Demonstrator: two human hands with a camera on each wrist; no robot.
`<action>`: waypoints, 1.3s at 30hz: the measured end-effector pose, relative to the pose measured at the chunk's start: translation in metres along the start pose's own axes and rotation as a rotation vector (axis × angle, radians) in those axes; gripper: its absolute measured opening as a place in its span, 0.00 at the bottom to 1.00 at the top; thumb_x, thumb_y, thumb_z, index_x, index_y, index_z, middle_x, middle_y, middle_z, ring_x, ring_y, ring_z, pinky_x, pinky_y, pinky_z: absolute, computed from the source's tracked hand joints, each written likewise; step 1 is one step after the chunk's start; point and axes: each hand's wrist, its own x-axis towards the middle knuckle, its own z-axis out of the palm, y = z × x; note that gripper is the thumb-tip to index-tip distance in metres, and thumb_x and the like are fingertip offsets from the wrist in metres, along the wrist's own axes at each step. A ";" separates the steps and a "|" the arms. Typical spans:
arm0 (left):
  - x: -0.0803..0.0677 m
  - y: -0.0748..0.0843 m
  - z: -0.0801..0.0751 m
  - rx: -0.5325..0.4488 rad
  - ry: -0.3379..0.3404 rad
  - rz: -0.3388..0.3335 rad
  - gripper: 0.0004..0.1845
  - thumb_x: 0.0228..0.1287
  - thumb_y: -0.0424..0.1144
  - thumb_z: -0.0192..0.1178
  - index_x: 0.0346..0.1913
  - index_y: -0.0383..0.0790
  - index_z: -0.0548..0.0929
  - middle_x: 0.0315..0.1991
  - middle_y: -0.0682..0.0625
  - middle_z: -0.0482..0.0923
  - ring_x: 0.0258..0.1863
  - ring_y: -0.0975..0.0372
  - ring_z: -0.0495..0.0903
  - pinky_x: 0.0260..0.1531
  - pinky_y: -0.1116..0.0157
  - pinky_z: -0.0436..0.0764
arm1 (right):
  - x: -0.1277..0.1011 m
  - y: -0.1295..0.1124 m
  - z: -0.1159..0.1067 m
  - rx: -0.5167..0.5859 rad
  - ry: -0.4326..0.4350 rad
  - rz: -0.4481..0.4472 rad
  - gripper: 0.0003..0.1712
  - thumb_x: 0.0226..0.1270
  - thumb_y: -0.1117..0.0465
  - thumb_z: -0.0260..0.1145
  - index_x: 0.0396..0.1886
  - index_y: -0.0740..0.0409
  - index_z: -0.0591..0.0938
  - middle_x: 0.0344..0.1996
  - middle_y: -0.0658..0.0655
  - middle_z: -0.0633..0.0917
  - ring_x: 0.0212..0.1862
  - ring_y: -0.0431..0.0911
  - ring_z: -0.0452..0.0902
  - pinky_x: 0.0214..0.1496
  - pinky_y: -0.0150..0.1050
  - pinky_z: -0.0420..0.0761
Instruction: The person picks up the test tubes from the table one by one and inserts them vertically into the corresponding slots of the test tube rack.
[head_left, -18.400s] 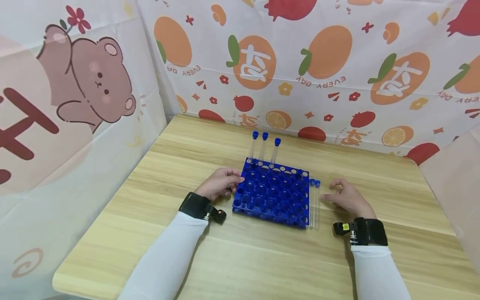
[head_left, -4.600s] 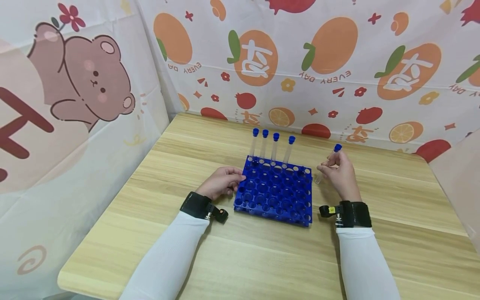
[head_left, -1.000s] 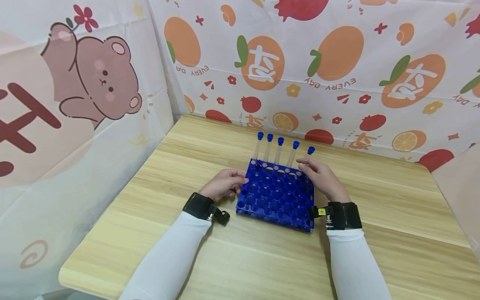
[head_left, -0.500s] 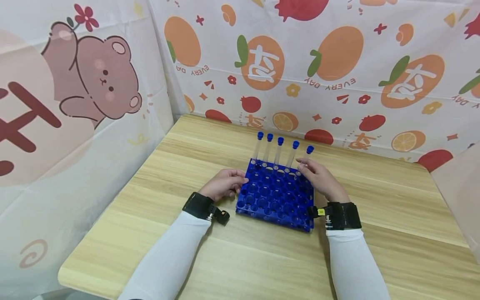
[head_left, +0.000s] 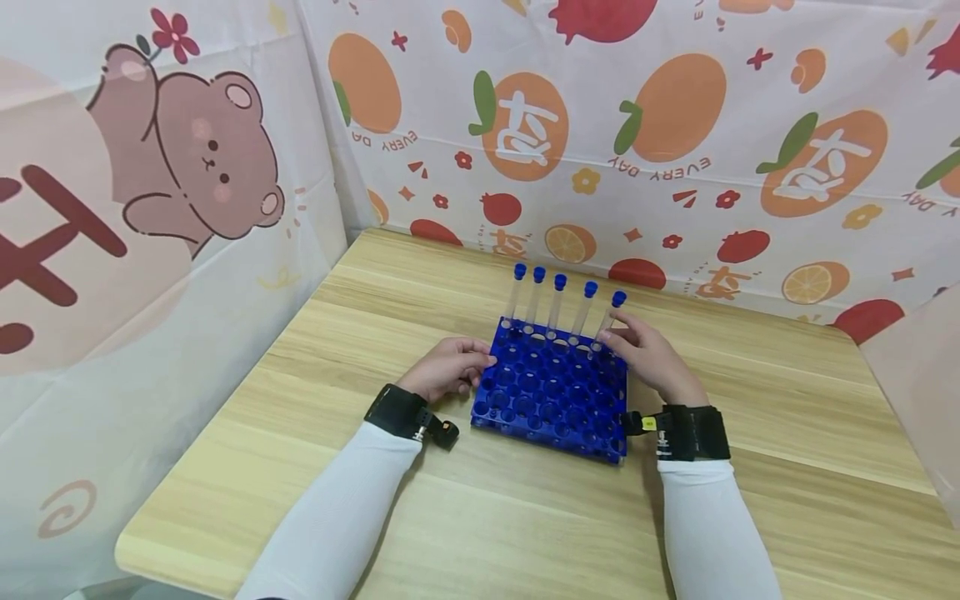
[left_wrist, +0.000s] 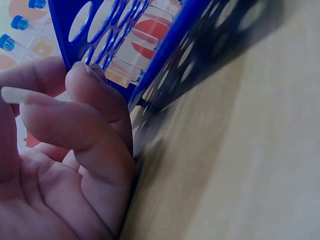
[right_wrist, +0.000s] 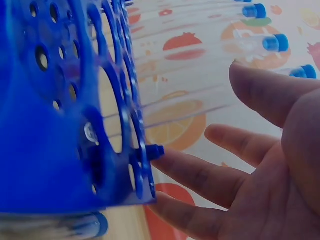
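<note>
Five capped tubes stand in the rack's far row on the tabletop. Right hand, fingers loose and apart, sits by the last tube; left hand curls against the rack's edge. Seating looks finished; withdrawing without knocking it seems next.

I see a light wooden table with pale grain running across it, evenly lit. Behind it hangs a white cloth backdrop printed with oranges, pomegranates and small flowers. On the left side a second cloth shows a brown cartoon bear with a red flower.
</note>
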 end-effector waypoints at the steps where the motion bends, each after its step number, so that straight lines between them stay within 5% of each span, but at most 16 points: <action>1: 0.000 0.000 0.000 -0.001 0.001 0.000 0.13 0.68 0.34 0.59 0.51 0.33 0.76 0.26 0.53 0.76 0.19 0.66 0.73 0.16 0.73 0.70 | 0.000 0.000 -0.001 0.000 0.005 0.007 0.42 0.72 0.37 0.54 0.78 0.48 0.56 0.67 0.66 0.73 0.68 0.63 0.68 0.64 0.63 0.70; 14: -0.001 -0.001 0.000 -0.003 0.004 0.001 0.11 0.68 0.34 0.59 0.50 0.34 0.76 0.26 0.53 0.76 0.19 0.66 0.73 0.16 0.73 0.70 | -0.007 0.013 -0.022 -0.028 0.085 0.118 0.48 0.66 0.26 0.49 0.77 0.48 0.59 0.65 0.66 0.74 0.66 0.63 0.70 0.63 0.63 0.71; 24: 0.000 -0.002 0.000 0.007 0.003 0.000 0.11 0.68 0.34 0.59 0.50 0.33 0.77 0.26 0.53 0.76 0.20 0.66 0.73 0.17 0.73 0.70 | -0.004 0.035 -0.021 0.021 0.000 0.236 0.44 0.73 0.32 0.48 0.75 0.57 0.59 0.56 0.70 0.79 0.50 0.56 0.81 0.52 0.47 0.79; 32: 0.000 0.000 0.000 0.008 -0.005 0.003 0.12 0.68 0.35 0.59 0.51 0.33 0.76 0.25 0.53 0.76 0.20 0.66 0.73 0.17 0.73 0.70 | 0.001 0.046 -0.019 0.040 -0.022 0.231 0.37 0.76 0.44 0.52 0.73 0.63 0.59 0.48 0.66 0.81 0.42 0.48 0.80 0.44 0.37 0.80; 39: 0.000 0.001 0.000 -0.004 0.000 0.001 0.12 0.68 0.34 0.59 0.51 0.33 0.77 0.25 0.53 0.76 0.19 0.66 0.73 0.16 0.73 0.70 | 0.002 0.047 -0.019 -0.023 -0.033 0.235 0.36 0.73 0.49 0.57 0.72 0.62 0.61 0.54 0.68 0.80 0.44 0.50 0.80 0.50 0.40 0.78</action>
